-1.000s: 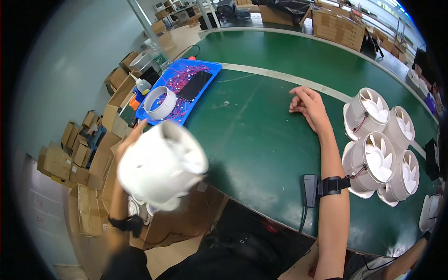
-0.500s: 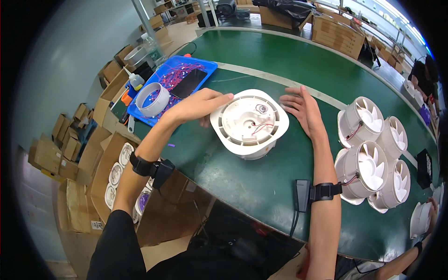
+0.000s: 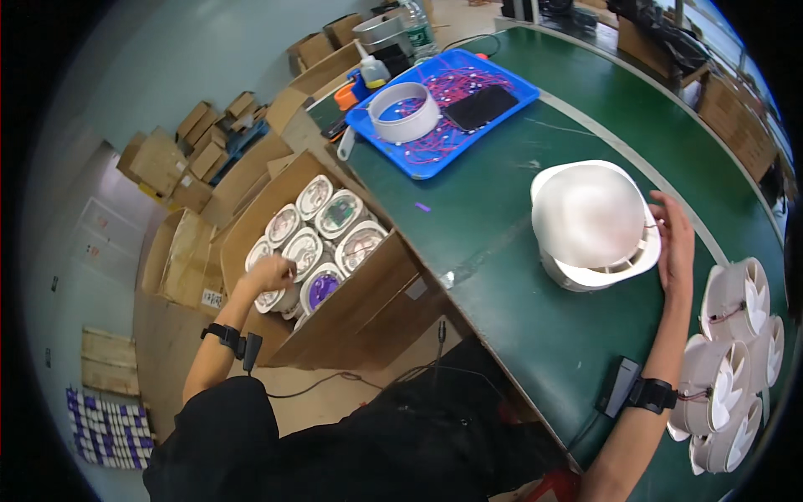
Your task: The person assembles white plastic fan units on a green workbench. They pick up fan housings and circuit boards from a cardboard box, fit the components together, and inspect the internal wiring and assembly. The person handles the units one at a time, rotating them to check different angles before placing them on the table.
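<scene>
A white fan housing (image 3: 552, 266) with a squarish flange sits on the green table. Its round middle (image 3: 590, 216) shows only as a smooth white blur, so its details are hidden. At its right side is my right hand (image 3: 676, 238), fingers extended and slightly bent, by the flange edge. My left hand (image 3: 272, 274) is down over an open cardboard box (image 3: 360, 314) at the table's left side. Its fingers are curled at the rim of a white fan unit among several packed there; the fingertips are hidden. One packed unit has a purple centre (image 3: 323, 289).
A blue tray (image 3: 427, 167) holds red-purple wires, a white ring (image 3: 405, 113) and a black phone (image 3: 480, 109). Several white fans (image 3: 718, 393) stand at the right. Glue bottle (image 3: 373, 70) and water bottle (image 3: 416, 29) are beyond the tray. Cables (image 3: 343, 376) hang below the table.
My view has turned left. My left hand has gone from the fan housing to the cardboard box. My right hand stays by the housing, whose middle is now blurred.
</scene>
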The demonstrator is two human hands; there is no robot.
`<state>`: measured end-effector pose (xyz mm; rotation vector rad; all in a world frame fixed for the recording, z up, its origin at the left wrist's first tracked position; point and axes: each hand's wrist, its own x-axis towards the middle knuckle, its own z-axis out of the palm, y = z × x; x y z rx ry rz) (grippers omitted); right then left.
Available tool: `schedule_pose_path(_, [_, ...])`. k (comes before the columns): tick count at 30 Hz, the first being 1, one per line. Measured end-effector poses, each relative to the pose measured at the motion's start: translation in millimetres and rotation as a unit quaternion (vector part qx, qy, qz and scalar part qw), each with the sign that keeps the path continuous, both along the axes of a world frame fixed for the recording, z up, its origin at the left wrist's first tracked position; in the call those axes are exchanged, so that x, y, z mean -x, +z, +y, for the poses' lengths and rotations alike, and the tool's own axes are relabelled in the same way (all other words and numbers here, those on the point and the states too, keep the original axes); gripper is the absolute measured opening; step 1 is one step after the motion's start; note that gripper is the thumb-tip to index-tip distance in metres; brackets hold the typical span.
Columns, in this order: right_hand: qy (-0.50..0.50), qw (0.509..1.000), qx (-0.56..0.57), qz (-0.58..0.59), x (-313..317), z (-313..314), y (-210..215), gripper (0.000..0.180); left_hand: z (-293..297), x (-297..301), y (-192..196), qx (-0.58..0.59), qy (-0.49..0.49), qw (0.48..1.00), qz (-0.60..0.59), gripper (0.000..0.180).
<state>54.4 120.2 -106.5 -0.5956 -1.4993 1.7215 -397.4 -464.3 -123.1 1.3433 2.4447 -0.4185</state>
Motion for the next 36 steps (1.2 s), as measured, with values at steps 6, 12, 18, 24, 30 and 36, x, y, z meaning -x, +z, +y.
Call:
schedule_pose_path(6, [-0.022, 1.0, -0.004, -0.015, -4.4, 4.0, 0.5, 0.039, -46.9, -55.7, -78.7, -0.096, -0.045, 0.994, 0.017, 0.064])
schedule_pose_path(12, [-0.046, 0.999, -0.007, -0.024, -5.0, 11.5, -7.0, 0.039, -30.7, -74.7, -100.4, -0.133, -0.119, 0.97, 0.165, 0.052])
schedule_pose_path(18, [-0.05, 0.998, -0.004, -0.025, -2.7, 9.1, -4.8, 0.04, -5.9, -69.5, -63.5, -0.138, -0.164, 0.975, 0.062, 0.053])
schedule_pose_path(24, [-0.049, 0.998, -0.018, -0.024, -4.2, 10.5, -5.3, 0.039, -6.5, -29.2, -34.7, -0.145, -0.006, 0.978, -0.151, 0.051])
schedule_pose_path(30, [-0.033, 0.999, -0.031, -0.022, -5.4, 4.1, -4.0, 0.038, -57.4, -18.3, -78.3, -0.451, 0.471, 0.655, -0.382, 0.061])
schedule_pose_path(36, [-0.031, 0.999, -0.017, -0.03, -9.6, -3.9, 7.0, 0.038, 34.5, -31.5, 40.8, -0.627, 0.336, 0.604, -0.359, 0.06])
